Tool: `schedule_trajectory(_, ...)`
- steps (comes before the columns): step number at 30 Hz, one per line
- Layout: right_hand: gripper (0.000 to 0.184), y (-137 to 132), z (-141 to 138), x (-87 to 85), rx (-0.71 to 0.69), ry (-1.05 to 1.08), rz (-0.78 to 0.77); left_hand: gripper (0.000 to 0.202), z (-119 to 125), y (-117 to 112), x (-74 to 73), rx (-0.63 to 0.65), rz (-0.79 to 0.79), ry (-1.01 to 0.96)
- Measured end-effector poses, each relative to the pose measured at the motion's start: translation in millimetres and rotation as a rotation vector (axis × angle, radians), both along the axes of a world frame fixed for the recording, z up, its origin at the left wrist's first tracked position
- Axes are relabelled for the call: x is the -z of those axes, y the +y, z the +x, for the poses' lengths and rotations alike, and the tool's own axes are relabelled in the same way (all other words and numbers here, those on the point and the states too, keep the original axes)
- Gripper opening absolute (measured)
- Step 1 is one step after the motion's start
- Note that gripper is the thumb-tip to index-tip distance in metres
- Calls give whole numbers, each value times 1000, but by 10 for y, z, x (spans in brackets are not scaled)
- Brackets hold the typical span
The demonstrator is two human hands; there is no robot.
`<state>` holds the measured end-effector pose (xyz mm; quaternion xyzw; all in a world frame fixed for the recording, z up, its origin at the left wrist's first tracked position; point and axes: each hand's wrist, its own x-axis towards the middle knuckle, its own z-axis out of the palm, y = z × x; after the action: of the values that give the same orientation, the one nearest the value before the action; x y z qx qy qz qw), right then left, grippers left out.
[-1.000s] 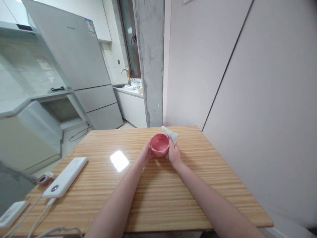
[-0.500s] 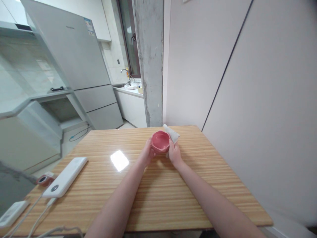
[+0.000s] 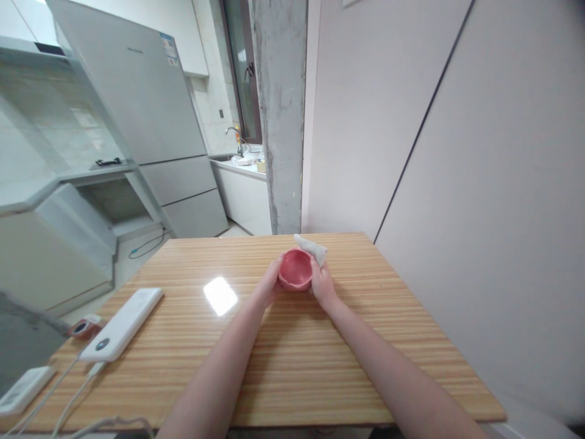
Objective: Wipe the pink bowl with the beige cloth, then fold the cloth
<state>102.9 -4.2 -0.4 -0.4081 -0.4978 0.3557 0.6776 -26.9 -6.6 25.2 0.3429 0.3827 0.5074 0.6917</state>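
A small pink bowl [image 3: 295, 271] is held between my two hands over the far part of the wooden table, its open top tilted toward me. My left hand [image 3: 272, 281] grips its left side, with the fingertips hidden behind and beneath it. On the right side, my right hand [image 3: 322, 284] holds the bowl and a white cloth [image 3: 312, 248] together. The cloth sticks out past the bowl's far right rim, and part of it is hidden by the hand.
On the table's [image 3: 365, 341] left side lie a white power bank [image 3: 122, 326] with cables, a small reddish object [image 3: 85, 329] and another white device [image 3: 25, 390]. A pale wall [image 3: 479, 213] borders the right; a refrigerator [image 3: 137, 103] and a concrete pillar [image 3: 284, 116] stand beyond.
The bowl has tipped and come slightly nearer to me. The cloth has shifted a little left along the bowl's far rim. Both hands keep their hold.
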Motion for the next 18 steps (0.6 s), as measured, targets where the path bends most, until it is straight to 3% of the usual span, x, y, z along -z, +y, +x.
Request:
schedule_trajectory(2,50,18,21,-7,-49,-8,1,47,3,10,16,14,11,21)
schedule_trajectory(8,56,2,-115,100,-51,-19,-33,46,38,72,52,-184,28,-78)
schedule_trajectory(11,54,7,-101,94,9,27,-62,49,22,47,45,-159,-10,35)
schedule_trajectory(15,46,69,41,30,0,79,-126,48,-2,10,47,-29,-93,188)
schedule_trajectory(18,46,92,63,48,-23,56,-204,46,19,23,58,-80,-68,194)
